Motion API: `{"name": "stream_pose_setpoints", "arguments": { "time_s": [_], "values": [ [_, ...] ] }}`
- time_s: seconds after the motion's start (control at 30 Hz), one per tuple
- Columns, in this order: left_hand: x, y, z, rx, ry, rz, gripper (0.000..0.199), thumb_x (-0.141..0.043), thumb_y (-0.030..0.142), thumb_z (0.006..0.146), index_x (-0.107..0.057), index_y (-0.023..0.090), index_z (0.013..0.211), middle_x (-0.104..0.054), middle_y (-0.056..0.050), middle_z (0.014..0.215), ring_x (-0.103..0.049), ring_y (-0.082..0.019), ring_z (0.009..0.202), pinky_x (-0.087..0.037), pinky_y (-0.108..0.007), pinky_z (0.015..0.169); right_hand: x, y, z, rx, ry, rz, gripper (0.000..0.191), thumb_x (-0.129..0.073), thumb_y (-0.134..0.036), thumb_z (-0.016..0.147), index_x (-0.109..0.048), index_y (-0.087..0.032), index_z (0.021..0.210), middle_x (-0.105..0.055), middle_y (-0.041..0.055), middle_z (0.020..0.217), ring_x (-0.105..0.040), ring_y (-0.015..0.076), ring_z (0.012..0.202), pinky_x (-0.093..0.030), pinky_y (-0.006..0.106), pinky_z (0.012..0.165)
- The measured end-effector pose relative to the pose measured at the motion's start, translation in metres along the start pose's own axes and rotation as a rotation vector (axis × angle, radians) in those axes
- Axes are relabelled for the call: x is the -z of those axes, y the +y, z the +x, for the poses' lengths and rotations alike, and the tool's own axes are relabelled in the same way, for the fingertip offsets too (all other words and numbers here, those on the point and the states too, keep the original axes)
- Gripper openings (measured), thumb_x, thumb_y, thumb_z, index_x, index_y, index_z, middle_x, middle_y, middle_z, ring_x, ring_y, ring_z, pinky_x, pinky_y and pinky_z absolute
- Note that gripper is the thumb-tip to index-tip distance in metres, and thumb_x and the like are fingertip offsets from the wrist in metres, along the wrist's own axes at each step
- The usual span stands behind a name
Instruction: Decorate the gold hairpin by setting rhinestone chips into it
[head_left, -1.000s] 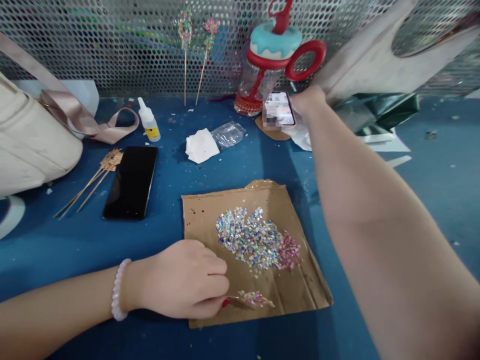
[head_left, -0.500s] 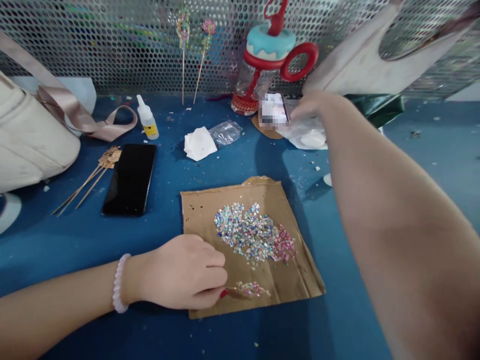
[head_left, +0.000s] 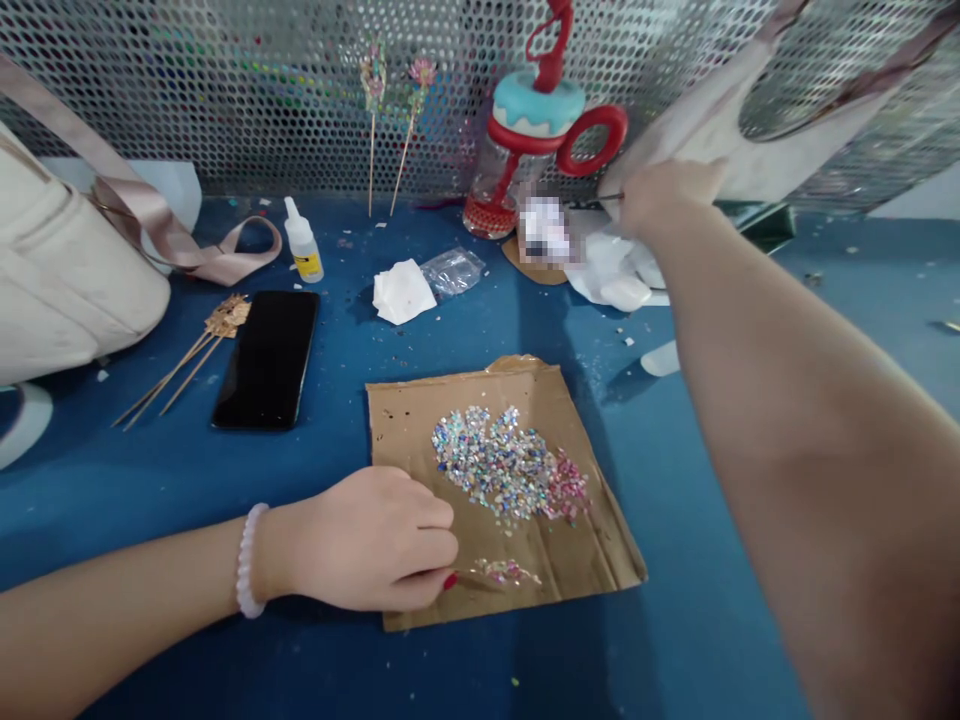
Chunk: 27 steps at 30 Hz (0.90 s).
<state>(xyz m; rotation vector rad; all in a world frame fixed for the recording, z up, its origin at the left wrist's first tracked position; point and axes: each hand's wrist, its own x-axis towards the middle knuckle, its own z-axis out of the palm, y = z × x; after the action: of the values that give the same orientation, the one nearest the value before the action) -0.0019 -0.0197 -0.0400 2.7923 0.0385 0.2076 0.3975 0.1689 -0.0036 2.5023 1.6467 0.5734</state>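
My left hand, a beaded bracelet at its wrist, is closed at the front edge of a cardboard sheet. Its fingertips pinch the thin shaft of a hair stick, whose head is covered with pink and clear chips and lies over the cardboard. Behind it is a pile of shiny blue-white chips, with pink chips on its right. My right hand is stretched to the back right, above a clear plastic bag. A thin dark tip sticks out left of its fingers; the rest is hidden.
A black phone lies left, beside gold hair sticks. A glue bottle, crumpled tissue and red-handled cup stand or lie behind. Two decorated sticks lean at the metal mesh. Bags flank the table.
My right hand has lifted away from the blurred lit phone, up and to the right, and a thin dark tip now shows at its fingers. My left hand keeps its pinch.
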Motion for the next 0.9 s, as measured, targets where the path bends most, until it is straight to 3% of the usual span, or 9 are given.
{"name": "stream_pose_setpoints", "arguments": {
  "time_s": [0.1,0.2,0.27,0.37,0.5,0.63,0.77,0.9],
  "values": [
    [0.000,0.000,0.000,-0.004,-0.002,-0.001,0.023,-0.053,0.024,0.087,-0.049,0.019,0.064,-0.052,0.004,0.065,-0.045,-0.012,0.057,-0.037,-0.030,0.055,0.007,-0.003,-0.006,-0.053,-0.129,0.007,0.073,-0.024,-0.046,0.081,-0.030,0.000,0.024,-0.063,0.0256,0.100,-0.058,0.0356,0.102,-0.031,0.052,0.064],
    [0.000,0.000,0.000,0.001,-0.007,0.001,0.024,-0.052,0.023,0.087,-0.049,0.019,0.064,-0.051,0.004,0.065,-0.045,-0.012,0.057,-0.037,-0.030,0.055,0.012,-0.010,-0.010,-0.063,-0.159,0.014,0.070,-0.025,-0.041,0.078,-0.007,-0.004,0.021,-0.061,0.0264,0.105,-0.054,0.0371,0.106,-0.029,0.055,0.064],
    [0.001,0.000,0.000,0.001,-0.011,0.001,0.024,-0.051,0.023,0.088,-0.049,0.019,0.064,-0.051,0.004,0.064,-0.045,-0.012,0.057,-0.037,-0.030,0.055,0.016,-0.015,-0.012,-0.060,-0.152,0.017,0.068,-0.022,-0.037,0.077,-0.003,-0.004,0.021,-0.060,0.0262,0.107,-0.053,0.0378,0.108,-0.028,0.057,0.064],
    [0.001,0.000,0.000,-0.003,-0.016,0.003,0.025,-0.050,0.023,0.088,-0.049,0.019,0.064,-0.051,0.004,0.064,-0.044,-0.012,0.057,-0.037,-0.030,0.055,0.021,-0.018,-0.013,-0.050,-0.143,0.027,0.068,-0.024,-0.036,0.077,-0.013,0.000,0.021,-0.060,0.0246,0.108,-0.052,0.0368,0.109,-0.029,0.056,0.066],
    [0.001,-0.001,0.001,0.002,-0.016,0.007,0.025,-0.051,0.023,0.087,-0.048,0.018,0.063,-0.050,0.004,0.064,-0.043,-0.011,0.055,-0.037,-0.030,0.054,0.029,-0.010,-0.018,-0.069,-0.131,0.015,0.073,-0.033,-0.046,0.079,-0.044,0.007,0.030,-0.057,0.0298,0.115,-0.051,0.0387,0.114,-0.035,0.050,0.074],
    [0.002,0.000,0.001,0.012,-0.018,0.010,0.026,-0.051,0.022,0.087,-0.046,0.018,0.062,-0.049,0.004,0.063,-0.043,-0.011,0.055,-0.036,-0.029,0.053,0.037,0.004,-0.025,-0.167,-0.195,-0.026,0.077,-0.033,-0.054,0.083,-0.066,0.014,0.071,-0.051,0.0376,0.120,-0.044,0.0430,0.122,-0.036,0.050,0.078],
    [0.002,0.000,0.000,0.008,-0.019,0.014,0.026,-0.052,0.023,0.087,-0.046,0.018,0.062,-0.048,0.005,0.062,-0.042,-0.011,0.054,-0.036,-0.029,0.052,0.040,0.018,-0.033,-0.228,-0.280,-0.051,0.081,-0.036,-0.060,0.084,-0.056,0.011,0.115,-0.051,0.0372,0.121,-0.042,0.0434,0.125,-0.038,0.050,0.078],
    [0.002,0.000,0.001,0.009,-0.014,0.019,0.025,-0.051,0.023,0.086,-0.047,0.018,0.062,-0.049,0.005,0.063,-0.042,-0.011,0.054,-0.036,-0.029,0.053,0.035,0.028,-0.037,-0.178,-0.302,-0.072,0.075,-0.038,-0.056,0.088,-0.053,0.010,0.121,-0.054,0.0372,0.117,-0.048,0.0397,0.122,-0.042,0.046,0.078]
  ]
}}
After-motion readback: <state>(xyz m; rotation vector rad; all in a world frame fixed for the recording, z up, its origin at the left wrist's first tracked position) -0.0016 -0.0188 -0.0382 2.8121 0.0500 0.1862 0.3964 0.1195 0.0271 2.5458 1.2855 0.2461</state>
